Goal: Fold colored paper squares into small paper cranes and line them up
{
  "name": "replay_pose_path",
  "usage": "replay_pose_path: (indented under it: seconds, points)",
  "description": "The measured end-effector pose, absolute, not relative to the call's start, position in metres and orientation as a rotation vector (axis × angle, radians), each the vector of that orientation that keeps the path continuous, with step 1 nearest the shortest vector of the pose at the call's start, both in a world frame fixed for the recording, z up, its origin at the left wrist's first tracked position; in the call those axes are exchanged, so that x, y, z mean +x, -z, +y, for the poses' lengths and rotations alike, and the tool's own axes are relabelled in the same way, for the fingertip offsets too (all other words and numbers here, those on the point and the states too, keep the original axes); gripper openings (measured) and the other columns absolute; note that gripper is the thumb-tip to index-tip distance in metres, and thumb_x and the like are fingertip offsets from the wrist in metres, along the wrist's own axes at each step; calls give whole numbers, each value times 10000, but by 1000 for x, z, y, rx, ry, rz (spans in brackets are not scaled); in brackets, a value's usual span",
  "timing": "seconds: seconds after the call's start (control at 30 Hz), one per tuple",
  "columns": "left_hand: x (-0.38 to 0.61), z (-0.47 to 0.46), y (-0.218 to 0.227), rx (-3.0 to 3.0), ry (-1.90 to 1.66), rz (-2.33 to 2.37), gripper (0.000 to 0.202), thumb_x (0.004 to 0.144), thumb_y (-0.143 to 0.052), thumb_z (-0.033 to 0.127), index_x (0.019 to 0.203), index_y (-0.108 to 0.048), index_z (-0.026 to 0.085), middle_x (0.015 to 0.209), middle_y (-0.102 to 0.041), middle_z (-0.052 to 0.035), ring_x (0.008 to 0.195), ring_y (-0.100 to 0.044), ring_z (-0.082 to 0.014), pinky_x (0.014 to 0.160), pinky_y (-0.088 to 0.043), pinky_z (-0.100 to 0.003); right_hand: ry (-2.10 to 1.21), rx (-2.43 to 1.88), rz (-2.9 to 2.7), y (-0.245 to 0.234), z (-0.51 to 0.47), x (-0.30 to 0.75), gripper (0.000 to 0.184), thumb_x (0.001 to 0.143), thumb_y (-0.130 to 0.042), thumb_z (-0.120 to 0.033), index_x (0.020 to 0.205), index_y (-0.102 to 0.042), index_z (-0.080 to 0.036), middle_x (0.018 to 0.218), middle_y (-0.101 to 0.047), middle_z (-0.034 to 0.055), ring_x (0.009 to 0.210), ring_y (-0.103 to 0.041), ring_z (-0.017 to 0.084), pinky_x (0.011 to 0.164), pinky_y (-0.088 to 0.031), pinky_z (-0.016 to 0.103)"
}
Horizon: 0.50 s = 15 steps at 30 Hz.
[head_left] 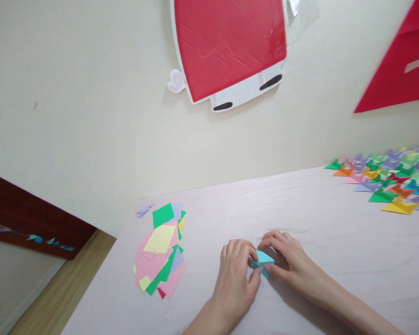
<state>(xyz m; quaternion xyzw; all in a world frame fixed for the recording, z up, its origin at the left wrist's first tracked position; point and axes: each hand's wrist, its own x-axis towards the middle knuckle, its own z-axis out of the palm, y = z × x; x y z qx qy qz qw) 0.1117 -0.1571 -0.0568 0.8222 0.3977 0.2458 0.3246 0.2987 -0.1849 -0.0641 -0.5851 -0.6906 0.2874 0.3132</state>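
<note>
A small folded piece of turquoise paper (265, 257) is held between my two hands, low over the pale tabletop. My left hand (235, 267) grips its left side, thumb below and fingertips at the upper edge. From the right, my right hand (288, 258) has its thumb on the paper's lower right corner and its index finger near the top edge. Part of the paper hides behind the fingertips.
A loose pile of coloured paper squares (160, 256) lies left of my hands, with a small folded lilac paper (144, 211) beyond it. Rows of folded paper birds (398, 181) stand at the right. The wall (108, 116) rises behind the table (209, 209).
</note>
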Motion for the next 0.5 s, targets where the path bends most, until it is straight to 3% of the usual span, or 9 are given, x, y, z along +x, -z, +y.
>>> replay_pose_path:
  seconds: [0.1,0.2,0.27,0.37,0.5]
  points:
    - [113,-155,62,1903,-740,1013,260,808,-534,14,957,-504,225,928,-606,4,877,-565,-169,827,-441,-300,-776,-1513,-1737,66,-185,301,271,821,-672,-338,1068,-608,-247,1156,-594,69,1104,-528,263,943,-425,415]
    - [113,-153,61,1729,-822,989,279,843,-556,43,1054,-514,221,954,-622,0,883,-592,-156,837,-455,-282,-824,-1477,-1753,65,-185,297,103,860,-638,-329,910,-616,-241,1068,-617,54,1051,-547,248,918,-442,399]
    - [112,-152,56,1742,-859,995,240,881,-532,69,1065,-543,223,979,-616,-7,926,-588,-160,863,-450,-286,-848,-1423,-1787,62,-186,294,99,901,-585,-298,823,-595,-238,1009,-628,43,1013,-560,231,892,-455,380]
    - [110,-153,47,1867,-855,990,224,922,-497,99,1090,-564,231,1030,-593,-19,986,-562,-175,886,-445,-302,-755,-1412,-1772,59,-187,294,56,902,-568,-281,927,-604,-246,1048,-636,58,1037,-565,238,907,-462,395]
    - [112,-156,41,2212,-560,995,334,866,-649,154,1174,-574,260,1184,-572,-30,1110,-493,-236,949,-411,-379,-606,-1487,-1680,60,-183,302,151,896,-523,-290,1018,-599,-244,1020,-647,73,984,-588,249,878,-483,414]
